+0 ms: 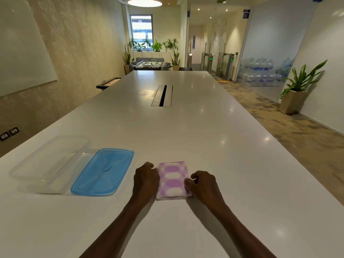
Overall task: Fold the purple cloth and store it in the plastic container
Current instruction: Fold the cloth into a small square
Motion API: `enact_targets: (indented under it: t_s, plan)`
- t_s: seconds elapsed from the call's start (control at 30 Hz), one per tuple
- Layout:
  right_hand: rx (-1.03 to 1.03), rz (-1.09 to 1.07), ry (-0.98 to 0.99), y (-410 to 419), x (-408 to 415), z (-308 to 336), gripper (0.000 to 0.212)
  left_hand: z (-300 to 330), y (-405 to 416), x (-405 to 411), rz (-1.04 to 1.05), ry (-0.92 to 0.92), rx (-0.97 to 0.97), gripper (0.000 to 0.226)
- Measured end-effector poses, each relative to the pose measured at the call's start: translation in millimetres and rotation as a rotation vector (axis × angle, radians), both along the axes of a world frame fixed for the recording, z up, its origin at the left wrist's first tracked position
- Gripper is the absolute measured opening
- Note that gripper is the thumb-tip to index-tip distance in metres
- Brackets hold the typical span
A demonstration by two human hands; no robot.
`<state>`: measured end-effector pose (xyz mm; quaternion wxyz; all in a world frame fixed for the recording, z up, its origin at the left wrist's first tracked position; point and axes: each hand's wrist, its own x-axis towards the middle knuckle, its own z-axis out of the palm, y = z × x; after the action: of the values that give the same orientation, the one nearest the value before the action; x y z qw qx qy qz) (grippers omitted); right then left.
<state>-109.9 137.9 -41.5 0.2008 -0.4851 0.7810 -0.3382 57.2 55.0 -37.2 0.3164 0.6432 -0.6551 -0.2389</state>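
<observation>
One folded purple-and-white patterned cloth [173, 180] is lying on the long white table [186, 127], near its near edge. The left hand [146, 178] is curling against the cloth's left edge and the right hand [202, 185] is pinching its right edge. One clear rectangular plastic container [49, 162] is sitting open toward the table's left edge, and one blue plastic lid [103, 172] is lying just beside it, between container and cloth. The far half of the table is staying bare.
</observation>
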Motion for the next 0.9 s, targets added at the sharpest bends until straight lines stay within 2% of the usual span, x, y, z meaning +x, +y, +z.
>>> enact_targets:
  t_s: [0.03, 0.1, 0.13, 0.2, 0.3, 0.37, 0.47, 0.63, 0.77, 0.9]
  plan:
    - [-0.003, -0.014, 0.019, -1, 0, 2, 0.034, 0, 4, -1, -0.01, -0.018, -0.006, 0.026]
    - [-0.019, -0.03, 0.051, -2, -2, 3, 0.017, 0, 9, -2, -0.031, -0.045, -0.013, 0.028]
    - [-0.021, -0.036, 0.06, -3, -1, 5, 0.021, 0, 10, -4, -0.038, -0.05, 0.001, 0.034]
    - [-0.019, -0.023, 0.071, -7, 2, 3, 0.041, 3, 11, -6, -0.061, -0.05, 0.064, 0.051]
    - [-0.023, -0.016, -0.019, -12, 5, 2, 0.035, 7, 11, -11, -0.106, 0.054, 0.168, 0.064]
    - [-0.039, -0.02, -0.073, -15, 4, -1, 0.032, 11, 11, -14, -0.115, 0.158, 0.192, 0.054]
    - [-0.041, -0.038, -0.19, -15, 3, -3, 0.032, 13, 9, -13, -0.132, 0.322, 0.23, 0.038]
    - [-0.029, -0.028, -0.399, -16, -2, 3, 0.034, 16, 6, -12, -0.12, 0.498, 0.308, 0.046]
    - [-0.043, 0.006, -0.686, -15, -8, 15, 0.039, 18, 3, -14, -0.135, 0.606, 0.355, 0.043]
    - [-0.013, 0.096, -0.857, -9, -14, 30, 0.025, 21, 4, -18, -0.157, 0.709, 0.399, 0.042]
